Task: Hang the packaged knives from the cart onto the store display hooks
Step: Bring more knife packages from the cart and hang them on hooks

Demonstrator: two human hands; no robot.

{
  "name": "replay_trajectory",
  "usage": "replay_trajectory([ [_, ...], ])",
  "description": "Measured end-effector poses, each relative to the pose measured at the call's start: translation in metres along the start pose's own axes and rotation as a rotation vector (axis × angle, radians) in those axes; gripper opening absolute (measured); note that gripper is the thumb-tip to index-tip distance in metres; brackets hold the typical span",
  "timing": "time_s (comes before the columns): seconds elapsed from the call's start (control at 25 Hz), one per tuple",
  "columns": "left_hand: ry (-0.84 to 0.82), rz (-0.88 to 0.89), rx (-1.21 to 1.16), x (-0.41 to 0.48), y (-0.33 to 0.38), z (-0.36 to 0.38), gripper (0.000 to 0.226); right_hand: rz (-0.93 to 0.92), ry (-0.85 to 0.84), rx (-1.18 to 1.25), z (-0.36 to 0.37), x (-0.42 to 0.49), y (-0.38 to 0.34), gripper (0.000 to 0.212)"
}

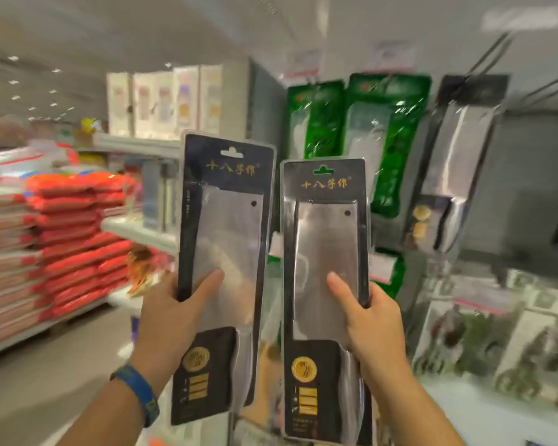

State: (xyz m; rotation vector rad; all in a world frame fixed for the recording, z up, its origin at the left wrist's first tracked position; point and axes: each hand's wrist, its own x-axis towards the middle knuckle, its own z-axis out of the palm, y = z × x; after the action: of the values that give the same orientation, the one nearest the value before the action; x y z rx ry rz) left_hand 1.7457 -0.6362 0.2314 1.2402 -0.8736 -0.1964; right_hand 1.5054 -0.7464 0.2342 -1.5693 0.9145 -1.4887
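I hold two black blister packs upright, each with a steel cleaver inside. My left hand [174,313] grips the left knife package [226,226] at its left edge, thumb on the front. My right hand [368,320] grips the right knife package [327,239] at its right edge, thumb across the blade. Both packs have a hang slot at the top. Beyond them, a display wall carries green knife packs [387,123] and a black knife pack [458,156] hanging from long metal hooks [493,56]. The cart is hidden from view.
Stacks of orange bagged goods [78,233] fill the shelving on the left. White shelves with boxes [161,101] stand behind. Packaged items [503,336] lie on a lower shelf at the right. Grey aisle floor [45,381] lies below left. The picture is motion-blurred.
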Motion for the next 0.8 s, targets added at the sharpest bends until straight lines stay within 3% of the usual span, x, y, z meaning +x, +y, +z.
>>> replay_trajectory([
  [0.12, -0.114, 0.076, -0.085, 0.047, 0.027, 0.046, 0.040, -0.045, 0.120, -0.029, -0.017, 0.027, -0.031, 0.031],
  [0.4, -0.250, 0.104, -0.227, 0.071, 0.045, 0.149, 0.043, -0.149, 0.385, -0.165, -0.089, 0.060, -0.056, 0.052],
  [0.56, -0.344, 0.048, -0.240, 0.066, 0.053, 0.211, 0.032, -0.155, 0.514, -0.184, -0.131, 0.088, -0.058, 0.058],
  [0.64, -0.350, 0.016, -0.260, 0.064, 0.059, 0.239, 0.037, -0.199, 0.534, -0.188, -0.153, 0.101, -0.059, 0.050],
  [0.8, -0.322, 0.057, -0.269, 0.062, 0.077, 0.284, 0.062, -0.234, 0.558, -0.252, -0.194, 0.125, -0.062, 0.056],
])
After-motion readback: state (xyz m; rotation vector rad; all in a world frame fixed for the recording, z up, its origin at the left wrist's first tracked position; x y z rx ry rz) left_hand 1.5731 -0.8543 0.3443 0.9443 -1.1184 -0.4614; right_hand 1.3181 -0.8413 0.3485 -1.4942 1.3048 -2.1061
